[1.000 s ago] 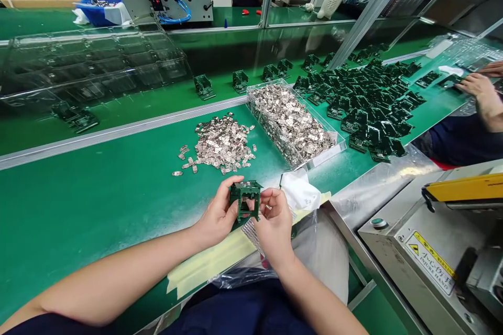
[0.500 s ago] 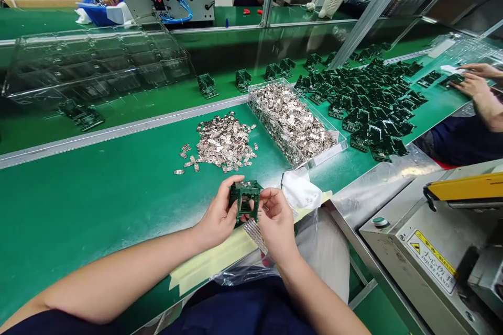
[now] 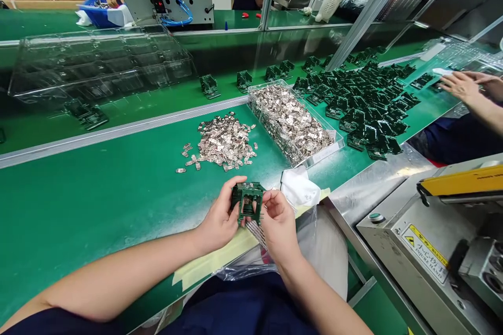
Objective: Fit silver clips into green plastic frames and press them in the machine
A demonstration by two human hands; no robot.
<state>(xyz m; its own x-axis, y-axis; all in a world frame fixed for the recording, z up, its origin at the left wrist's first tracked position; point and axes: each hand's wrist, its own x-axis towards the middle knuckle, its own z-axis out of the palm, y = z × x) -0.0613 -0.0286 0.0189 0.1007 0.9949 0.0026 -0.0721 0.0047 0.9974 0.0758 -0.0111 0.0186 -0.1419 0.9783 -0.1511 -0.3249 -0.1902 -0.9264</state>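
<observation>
Green frame (image 3: 251, 191) dipped slightly, clamped in left grip (image 3: 222, 218); right grip (image 3: 279, 220) alongside, hold unclear.

Held roughly upright at the near middle of the scene: a dark green, box-like frame of circuit boards (image 3: 251, 192). Hollow and open toward the near side, with slim uprights left and right, flat across the top, small silvery spots there.

Dark green frame (image 3: 251, 188); green tabletop (image 3: 98, 193); silvery metal pieces (image 3: 223, 141); pale yellow tape (image 3: 212, 263); white cloth (image 3: 301, 187).
</observation>
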